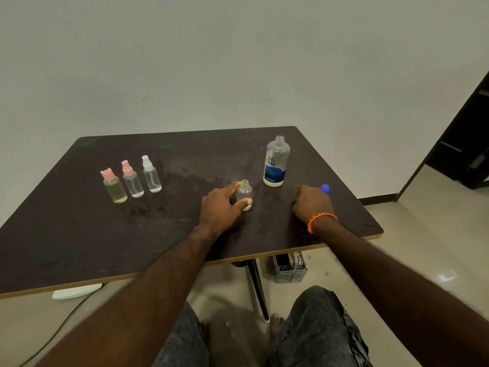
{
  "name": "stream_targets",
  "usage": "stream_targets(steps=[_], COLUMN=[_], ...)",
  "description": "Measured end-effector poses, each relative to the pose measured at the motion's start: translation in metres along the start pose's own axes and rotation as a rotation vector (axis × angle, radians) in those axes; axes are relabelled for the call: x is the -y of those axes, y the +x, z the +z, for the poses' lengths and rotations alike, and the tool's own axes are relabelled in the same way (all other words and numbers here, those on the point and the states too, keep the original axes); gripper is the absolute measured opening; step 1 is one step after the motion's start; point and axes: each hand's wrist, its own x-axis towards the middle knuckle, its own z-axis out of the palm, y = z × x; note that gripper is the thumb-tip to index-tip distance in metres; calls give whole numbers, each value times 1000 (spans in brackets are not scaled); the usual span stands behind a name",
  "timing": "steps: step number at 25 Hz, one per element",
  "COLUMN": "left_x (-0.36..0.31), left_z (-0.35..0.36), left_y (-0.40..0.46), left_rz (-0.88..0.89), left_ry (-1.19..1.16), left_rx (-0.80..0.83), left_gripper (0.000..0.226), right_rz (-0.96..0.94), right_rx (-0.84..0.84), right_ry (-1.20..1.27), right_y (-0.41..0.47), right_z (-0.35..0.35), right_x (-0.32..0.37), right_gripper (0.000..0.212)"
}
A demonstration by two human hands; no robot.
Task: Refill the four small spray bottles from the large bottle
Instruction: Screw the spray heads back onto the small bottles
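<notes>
We see a dark, scuffed table [79, 234]. Near its far right corner stands the large bottle [276, 161], clear plastic with a blue-and-white label, uncapped. Toward the far left edge three small spray bottles [131, 180] stand capped in a row, seemingly not yet refilled. Our left hand [221, 207] holds the fourth, an open clear bottle [244, 193], fingers wrapped round it mid-table. Our right hand [311, 202] rests curled beside a blue cap [325, 188]; whether it grips anything we cannot tell.
</notes>
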Motion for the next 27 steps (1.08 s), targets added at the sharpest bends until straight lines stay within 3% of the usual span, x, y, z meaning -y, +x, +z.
stream_targets(steps=[3, 5, 10, 19, 27], left_x=[0, -2, -4, -6, -1], left_z=[0, 0, -1, 0, 3], left_y=[1, 1, -3, -3, 0], left_rz=[5, -12, -14, -24, -40], left_ry=[18, 24, -3, 23, 43], left_rx=[-1, 4, -13, 2, 23], left_gripper=[70, 70, 66, 58, 64], right_rz=[-36, -85, -314, -462, -507], right_rx=[-57, -81, -56, 125, 77], right_ry=[155, 210, 293, 213, 202], right_y=[-6, -9, -17, -16, -14], right_z=[-15, -36, -84, -91, -101], right_x=[10, 24, 65, 89, 101], right_gripper=[27, 20, 22, 11, 8])
